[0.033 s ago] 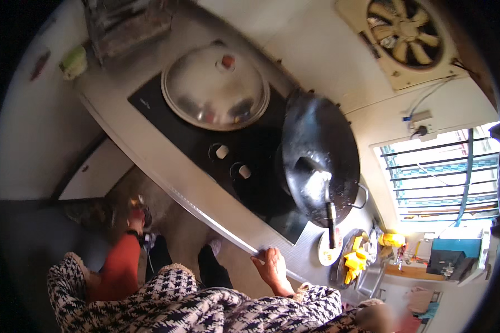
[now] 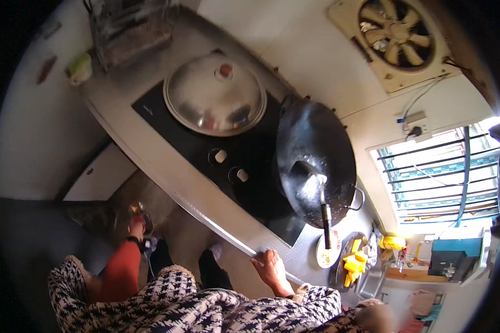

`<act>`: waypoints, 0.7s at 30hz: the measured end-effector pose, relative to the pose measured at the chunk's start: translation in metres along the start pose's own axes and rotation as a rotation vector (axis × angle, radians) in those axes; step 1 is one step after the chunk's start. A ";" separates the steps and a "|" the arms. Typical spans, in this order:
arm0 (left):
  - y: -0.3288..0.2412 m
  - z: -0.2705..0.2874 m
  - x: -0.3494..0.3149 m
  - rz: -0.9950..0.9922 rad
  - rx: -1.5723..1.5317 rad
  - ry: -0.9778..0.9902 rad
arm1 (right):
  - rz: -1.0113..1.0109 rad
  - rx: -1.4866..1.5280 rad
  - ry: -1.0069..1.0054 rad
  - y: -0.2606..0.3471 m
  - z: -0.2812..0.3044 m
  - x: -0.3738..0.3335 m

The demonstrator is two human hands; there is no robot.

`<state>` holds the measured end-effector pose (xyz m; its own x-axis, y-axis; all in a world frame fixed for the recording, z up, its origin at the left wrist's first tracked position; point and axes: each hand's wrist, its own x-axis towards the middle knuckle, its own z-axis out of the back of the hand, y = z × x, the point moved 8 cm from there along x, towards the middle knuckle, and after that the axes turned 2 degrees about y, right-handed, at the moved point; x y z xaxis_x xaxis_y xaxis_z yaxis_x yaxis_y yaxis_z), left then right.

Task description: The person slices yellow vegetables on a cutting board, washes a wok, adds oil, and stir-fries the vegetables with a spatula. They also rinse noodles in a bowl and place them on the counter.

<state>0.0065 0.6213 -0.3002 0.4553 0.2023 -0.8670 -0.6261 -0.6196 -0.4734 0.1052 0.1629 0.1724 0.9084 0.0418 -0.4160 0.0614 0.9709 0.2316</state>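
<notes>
My right hand (image 2: 272, 269) rests on the front edge of the pale counter (image 2: 166, 172), fingers laid on top, holding nothing. My left hand (image 2: 136, 225), at the end of a red sleeve, hangs low by the floor in front of the counter; it is blurred and its fingers are unclear. On the black cooktop (image 2: 255, 188) stand a black wok (image 2: 316, 161) with a ladle (image 2: 323, 205) leaning in it, and a domed steel lid (image 2: 215, 94) with a red knob. Two stove knobs (image 2: 230, 165) lie between them.
A small plate (image 2: 328, 255) and yellow items (image 2: 353, 262) sit on the counter right of the wok. A wire rack (image 2: 130, 30) and a green object (image 2: 80, 66) stand at the far left end. An exhaust fan (image 2: 397, 36) and a barred window (image 2: 444, 172) are on the wall.
</notes>
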 end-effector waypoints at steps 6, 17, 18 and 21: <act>-0.024 0.009 -0.135 -0.020 -0.085 -0.108 | -0.215 0.061 -0.167 -0.080 0.086 -0.035; -0.037 -0.054 -0.247 -0.184 -0.300 -0.072 | 0.223 -0.028 -1.010 -0.206 0.441 0.104; -0.036 -0.056 -0.252 -0.195 -0.303 -0.078 | 0.234 -0.081 -0.997 -0.208 0.457 0.128; -0.029 -0.062 -0.268 -0.242 -0.342 -0.106 | 0.192 -0.254 -0.949 -0.218 0.483 0.179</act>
<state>-0.0583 0.5377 -0.0443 0.4849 0.4384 -0.7567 -0.2555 -0.7565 -0.6020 0.4542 -0.1557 0.4724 0.8543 0.1053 0.5090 -0.1107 0.9937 -0.0198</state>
